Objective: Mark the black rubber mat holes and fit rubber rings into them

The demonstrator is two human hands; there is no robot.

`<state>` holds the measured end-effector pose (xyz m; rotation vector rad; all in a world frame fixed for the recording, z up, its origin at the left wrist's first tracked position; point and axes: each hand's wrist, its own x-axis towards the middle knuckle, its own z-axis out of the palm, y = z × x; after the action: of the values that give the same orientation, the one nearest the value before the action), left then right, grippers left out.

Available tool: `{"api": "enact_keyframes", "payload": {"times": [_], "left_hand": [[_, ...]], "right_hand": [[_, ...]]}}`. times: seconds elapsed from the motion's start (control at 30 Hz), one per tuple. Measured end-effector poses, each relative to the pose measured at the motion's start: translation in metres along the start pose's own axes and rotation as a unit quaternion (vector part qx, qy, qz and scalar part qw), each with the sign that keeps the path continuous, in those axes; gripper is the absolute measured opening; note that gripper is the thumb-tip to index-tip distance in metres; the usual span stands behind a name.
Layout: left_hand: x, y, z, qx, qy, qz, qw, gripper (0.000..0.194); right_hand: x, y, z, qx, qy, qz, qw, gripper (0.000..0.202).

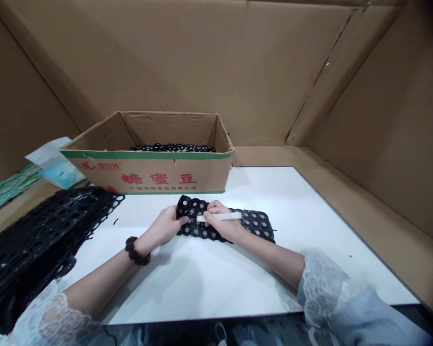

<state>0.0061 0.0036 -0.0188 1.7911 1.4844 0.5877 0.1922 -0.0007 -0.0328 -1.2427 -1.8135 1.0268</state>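
A strip of black mesh [258,223] with rows of round holes lies across the white table. My left hand [164,226] pinches its left end, the thumb on top and the other fingers partly hidden behind it. In my right hand [223,223] is a slim white pen-like tool [227,216], gripped between thumb and fingers. Its left tip rests at or just above the mesh; whether it touches, I cannot tell. The strip's right part extends beyond my right hand.
Behind the strip stands an open cardboard box [159,175] with black mesh pieces [173,147] inside. A large pile of black mesh [39,230] lies at left, near a plastic packet [59,168] and green-white ties [12,187]. Cardboard walls [187,62] enclose the white table [173,293].
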Motion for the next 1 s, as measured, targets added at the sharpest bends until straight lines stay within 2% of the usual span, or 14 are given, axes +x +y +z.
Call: {"api": "enact_keyframes", "payload": {"times": [0.17, 0.43, 0.63, 1.0], "left_hand": [[0.0016, -0.0021, 0.0002, -0.010, -0.005, -0.005, 1.000, 0.014], [-0.0065, 0.0051, 0.0058, 0.003, 0.024, -0.001, 1.000, 0.015], [-0.0016, 0.0012, 0.0030, 0.000, 0.026, -0.008, 1.000, 0.017], [-0.0021, -0.0001, 0.0059, -0.011, 0.038, -0.021, 0.999, 0.017]], "right_hand": [[0.0003, 0.0030, -0.0004, 0.004, -0.003, -0.003, 1.000, 0.033], [-0.0005, 0.0031, 0.0075, -0.009, 0.005, -0.036, 0.999, 0.031], [0.0015, 0.0029, 0.0044, 0.024, 0.010, 0.014, 1.000, 0.034], [0.0009, 0.0012, 0.0052, 0.022, 0.002, 0.011, 1.000, 0.034]]}}
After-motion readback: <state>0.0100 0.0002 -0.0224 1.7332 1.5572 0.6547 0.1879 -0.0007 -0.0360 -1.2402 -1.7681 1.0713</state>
